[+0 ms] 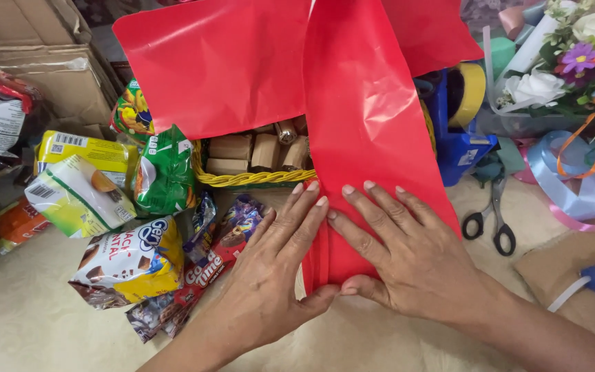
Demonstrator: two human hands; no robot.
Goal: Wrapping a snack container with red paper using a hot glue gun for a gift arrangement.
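A large sheet of red wrapping paper drapes over a yellow wicker basket and runs down toward me. Its lower end is gathered into folds on the floor. My left hand lies flat with its fingers on the left edge of the folded strip, thumb tucked at the bottom. My right hand presses flat on the same strip from the right, thumb meeting the left thumb. Small tan boxes show inside the basket beneath the paper.
Snack packets and green bags lie at left, with cardboard boxes behind. Black scissors lie to the right, near blue and pink ribbons, a tape roll and a flower bouquet.
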